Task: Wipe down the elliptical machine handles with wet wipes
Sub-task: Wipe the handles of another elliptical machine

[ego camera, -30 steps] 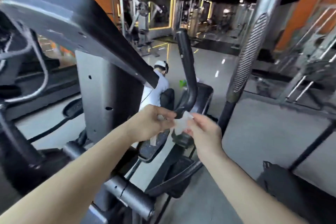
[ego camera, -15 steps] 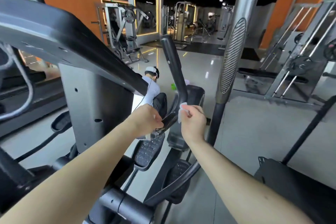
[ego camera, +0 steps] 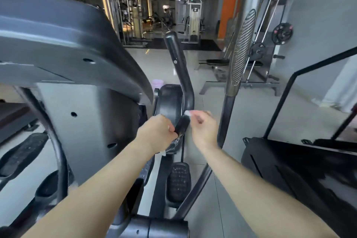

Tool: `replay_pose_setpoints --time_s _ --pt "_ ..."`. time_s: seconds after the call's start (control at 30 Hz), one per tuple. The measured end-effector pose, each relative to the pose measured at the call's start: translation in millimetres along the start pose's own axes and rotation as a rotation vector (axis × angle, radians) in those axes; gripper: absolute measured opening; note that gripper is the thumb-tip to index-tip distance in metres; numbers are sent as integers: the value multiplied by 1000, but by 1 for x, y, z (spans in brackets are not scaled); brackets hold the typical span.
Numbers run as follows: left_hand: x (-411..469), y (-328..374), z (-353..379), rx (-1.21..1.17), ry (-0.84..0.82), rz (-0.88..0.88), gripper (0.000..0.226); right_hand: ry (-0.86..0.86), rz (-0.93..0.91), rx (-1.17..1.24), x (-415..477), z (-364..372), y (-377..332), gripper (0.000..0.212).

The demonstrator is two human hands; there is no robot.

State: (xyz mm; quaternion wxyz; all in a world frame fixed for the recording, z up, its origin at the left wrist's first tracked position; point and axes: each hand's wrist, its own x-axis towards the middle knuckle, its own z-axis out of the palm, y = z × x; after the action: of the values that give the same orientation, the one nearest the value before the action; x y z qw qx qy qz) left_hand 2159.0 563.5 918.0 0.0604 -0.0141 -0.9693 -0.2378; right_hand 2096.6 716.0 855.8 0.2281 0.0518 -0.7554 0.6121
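Gym floor, pale and glossy, runs back to weight machines under a black ceiling, with an orange wall panel (ego camera: 226, 11) at about one o'clock. At nine to ten o'clock the grey console housing (ego camera: 63, 44) of the elliptical fills the near view, more smeared by motion than half a second ago.

At the centre, the black curved handle (ego camera: 180, 71) rises toward twelve o'clock. The left hand (ego camera: 157, 131) is curled closed round the handle's lower bend, knuckles up, where half a second ago it gripped the same stretch. The right hand (ego camera: 204, 129), just to the three o'clock side of the handle, is pinched narrow on a white wet wipe (ego camera: 188, 112), which is pressed against the bar right above the left hand's thumb. The wipe is blurred, so its folds cannot be made out. One second ago both hands held the wipe free in the air in front of the bar; now it touches the bar.

To the right, at two o'clock, stands the second upright handle (ego camera: 242, 48) with its ribbed oval grip, untouched. Below the hands, at six o'clock, lies a black foot pedal (ego camera: 178, 181).

The view has swung: the seated person in a white shirt seen earlier behind the handle is no longer visible, and a small pale purple object (ego camera: 157, 84) now shows at eleven o'clock of the hands. A black treadmill deck (ego camera: 301, 162) sits at four o'clock.
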Motion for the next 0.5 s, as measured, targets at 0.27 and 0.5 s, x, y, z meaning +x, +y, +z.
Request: replay_pose_setpoints --time_s 0.27,0.5 --pt "-4 -3 0 -37 -37 -11 42 -156 37 70 -26 -16 -10 27" --pt "-14 -4 -6 43 -33 -127 19 -266 -202 -296 40 -8 -22 20"
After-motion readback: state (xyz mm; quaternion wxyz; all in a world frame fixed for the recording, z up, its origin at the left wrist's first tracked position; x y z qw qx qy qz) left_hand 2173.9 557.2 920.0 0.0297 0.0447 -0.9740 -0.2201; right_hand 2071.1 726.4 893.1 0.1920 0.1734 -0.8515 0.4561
